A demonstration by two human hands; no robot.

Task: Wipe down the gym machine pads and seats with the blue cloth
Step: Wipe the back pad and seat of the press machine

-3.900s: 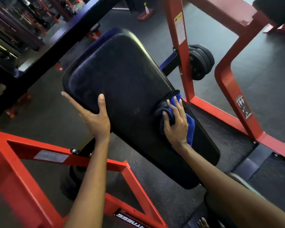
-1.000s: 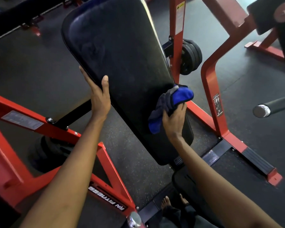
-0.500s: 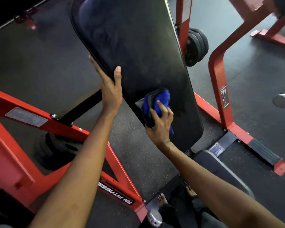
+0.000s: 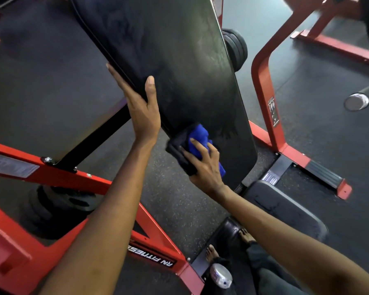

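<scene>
My flat right hand may shove the crumpled blue cloth off the long black pad, just below my open left hand

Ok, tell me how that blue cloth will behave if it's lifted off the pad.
Probably floppy: the blue cloth bunches in folds under the right hand. Likely light, since flat pressure alone seems to pin it against the tilted back pad.

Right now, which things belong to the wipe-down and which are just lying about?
Job:
blue cloth, under the right hand
back pad, braced by the left hand
seat pad

Lying about:
weight plates
red frame
chrome bar end
</scene>
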